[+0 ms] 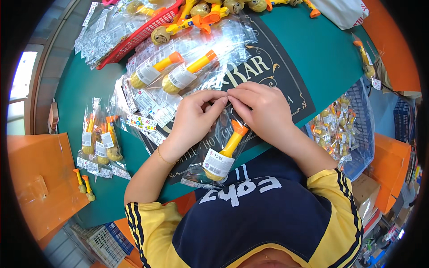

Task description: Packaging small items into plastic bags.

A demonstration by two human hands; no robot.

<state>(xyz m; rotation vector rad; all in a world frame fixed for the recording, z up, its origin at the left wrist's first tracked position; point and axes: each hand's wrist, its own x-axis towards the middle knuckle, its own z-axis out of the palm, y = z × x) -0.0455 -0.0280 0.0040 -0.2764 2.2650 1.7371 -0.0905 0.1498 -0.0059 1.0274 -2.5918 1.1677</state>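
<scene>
"Holding what, with left hand (195, 114) and right hand (264, 105)?"

"Pinched together, fingertip to fingertip, seemingly on the mouth of one clear bag (195, 179); one labelled yellow toy (229, 148) inside, just on the near side of the hands."

"Done, and left?"

"Bagged and labelled; closing probably left."

"Counted?"

"Beyond the hands, two labelled toys (182, 77); to their left on the bench (67, 102), apparently three bagged toys (107, 140), then two loose toys (89, 190). Too jumbled to count: piled toys (185, 27) farthest beyond, more in the blue crate (365, 111) rightward."
</scene>
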